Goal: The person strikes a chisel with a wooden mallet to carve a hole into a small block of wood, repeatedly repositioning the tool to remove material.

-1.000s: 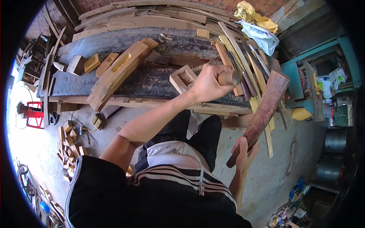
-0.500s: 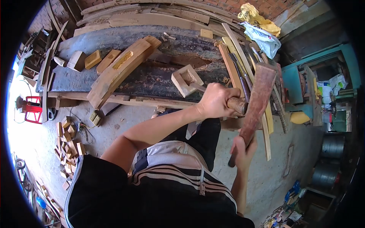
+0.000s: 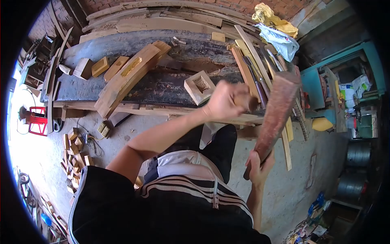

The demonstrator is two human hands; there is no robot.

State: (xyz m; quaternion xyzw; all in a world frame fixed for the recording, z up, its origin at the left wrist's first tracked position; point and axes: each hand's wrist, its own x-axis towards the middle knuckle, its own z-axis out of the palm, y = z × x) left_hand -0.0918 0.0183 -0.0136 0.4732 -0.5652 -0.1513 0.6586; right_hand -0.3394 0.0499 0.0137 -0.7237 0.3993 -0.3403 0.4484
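My left hand (image 3: 224,101) is wrapped round the wooden handle (image 3: 251,104) of a chisel, a little blurred; the blade is hidden behind the hand. Just beyond my knuckles, a square wooden block (image 3: 194,92) with a hollow cut in its top lies at the bench's near edge. My right hand (image 3: 260,167) grips the lower end of a heavy reddish-brown wooden mallet (image 3: 278,107), which is raised to the right of the chisel handle, apart from it.
A long mortised timber (image 3: 122,83) lies slantwise on the dark workbench (image 3: 162,87), with several small blocks (image 3: 100,66) to its left. Chisels (image 3: 260,83) and wooden strips fill the bench's right end. Offcuts (image 3: 74,152) are piled on the floor at left.
My left hand has shifted slightly left and turned, and the chisel blade that showed at the block's hollow is now out of sight. The mallet has moved only slightly.
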